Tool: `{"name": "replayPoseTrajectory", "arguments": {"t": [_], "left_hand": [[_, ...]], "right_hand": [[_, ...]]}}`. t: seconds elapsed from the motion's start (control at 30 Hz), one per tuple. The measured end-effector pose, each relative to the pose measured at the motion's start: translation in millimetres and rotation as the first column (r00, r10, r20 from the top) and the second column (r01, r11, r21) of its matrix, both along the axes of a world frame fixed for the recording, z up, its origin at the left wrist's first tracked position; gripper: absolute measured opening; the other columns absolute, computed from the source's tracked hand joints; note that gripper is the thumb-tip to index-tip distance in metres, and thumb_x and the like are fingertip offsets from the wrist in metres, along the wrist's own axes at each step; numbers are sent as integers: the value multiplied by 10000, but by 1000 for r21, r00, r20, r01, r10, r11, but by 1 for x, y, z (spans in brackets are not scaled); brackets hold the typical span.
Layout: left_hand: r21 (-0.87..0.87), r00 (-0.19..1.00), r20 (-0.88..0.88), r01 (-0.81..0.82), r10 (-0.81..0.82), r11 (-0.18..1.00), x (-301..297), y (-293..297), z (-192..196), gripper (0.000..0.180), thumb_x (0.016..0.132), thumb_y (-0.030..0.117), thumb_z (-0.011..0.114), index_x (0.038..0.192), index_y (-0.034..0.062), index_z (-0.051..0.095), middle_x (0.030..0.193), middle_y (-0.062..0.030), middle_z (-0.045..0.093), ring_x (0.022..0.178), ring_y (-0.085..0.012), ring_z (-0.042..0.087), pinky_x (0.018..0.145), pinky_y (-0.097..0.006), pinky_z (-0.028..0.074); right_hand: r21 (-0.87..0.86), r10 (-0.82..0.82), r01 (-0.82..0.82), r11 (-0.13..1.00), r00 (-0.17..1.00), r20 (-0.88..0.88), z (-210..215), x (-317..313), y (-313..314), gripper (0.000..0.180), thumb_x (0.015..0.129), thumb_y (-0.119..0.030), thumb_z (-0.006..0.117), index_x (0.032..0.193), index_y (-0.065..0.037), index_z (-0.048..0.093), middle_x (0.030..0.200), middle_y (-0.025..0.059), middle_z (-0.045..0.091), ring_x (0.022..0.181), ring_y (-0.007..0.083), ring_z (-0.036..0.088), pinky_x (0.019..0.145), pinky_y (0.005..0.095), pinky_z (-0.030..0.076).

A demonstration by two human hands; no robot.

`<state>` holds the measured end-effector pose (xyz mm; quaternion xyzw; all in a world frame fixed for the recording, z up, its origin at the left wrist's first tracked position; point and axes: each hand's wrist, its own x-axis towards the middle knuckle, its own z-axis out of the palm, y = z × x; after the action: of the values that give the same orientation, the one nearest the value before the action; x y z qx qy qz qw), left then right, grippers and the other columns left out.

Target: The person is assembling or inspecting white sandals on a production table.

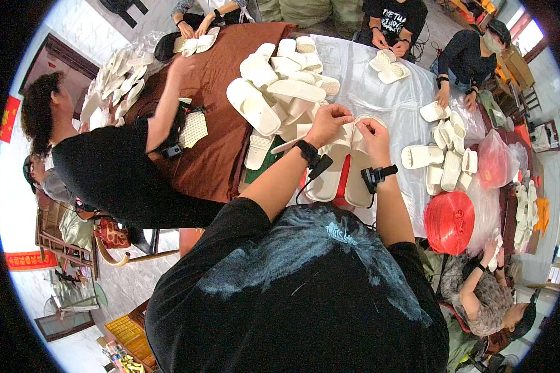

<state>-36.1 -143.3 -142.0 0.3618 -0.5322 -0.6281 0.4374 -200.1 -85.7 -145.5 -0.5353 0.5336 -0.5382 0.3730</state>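
Cream slippers [358, 184] are lying paired beneath the left hand [331, 126] and right hand [374, 137], both pinched closed, contents unclear, seemingly mid-job, while a heap [297, 89] far left is apparently waiting.

On the table [410, 93], a pair of slippers [356, 180] lies directly before the person [305, 292], with a slipper heap [292, 90] beyond to the left, a smaller slipper group [448, 152] right, and a twine roll [449, 222] nearer.

Left hand [328, 125] and right hand [375, 137] close together at two cream slippers [327, 180], near a slipper heap [295, 89].
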Motion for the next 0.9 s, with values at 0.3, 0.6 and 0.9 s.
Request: {"name": "replayPoseTrajectory", "arguments": {"t": [0.3,0.6,0.9], "left_hand": [[37,999,-45,-28,30,999,0,-2,-5,90,815,-11,715,856,1,635,831,-36,665,765,-97,615,711,-230,510],[19,999,-41,15,-14,1000,0,1,-1,74,819,-12,712,835,3,642,806,-17,654,724,-82,579,680,-225,493],[-49,997,62,38,-35,998,-2,-5,-8,58,806,6,728,816,2,671,779,-1,657,700,-70,556,662,-226,469]], "right_hand": [[-15,7,-5,1000,994,109,3,0,2,90,885,-83,635,867,-3,670,758,-49,582,680,38,492,641,201,402],[-9,32,-32,999,997,66,1,0,1,94,885,-94,649,872,-4,670,750,-54,570,669,38,473,621,201,384],[11,61,-61,998,997,47,4,0,1,98,888,-93,635,877,2,658,741,-53,553,669,37,466,617,205,377]]}}
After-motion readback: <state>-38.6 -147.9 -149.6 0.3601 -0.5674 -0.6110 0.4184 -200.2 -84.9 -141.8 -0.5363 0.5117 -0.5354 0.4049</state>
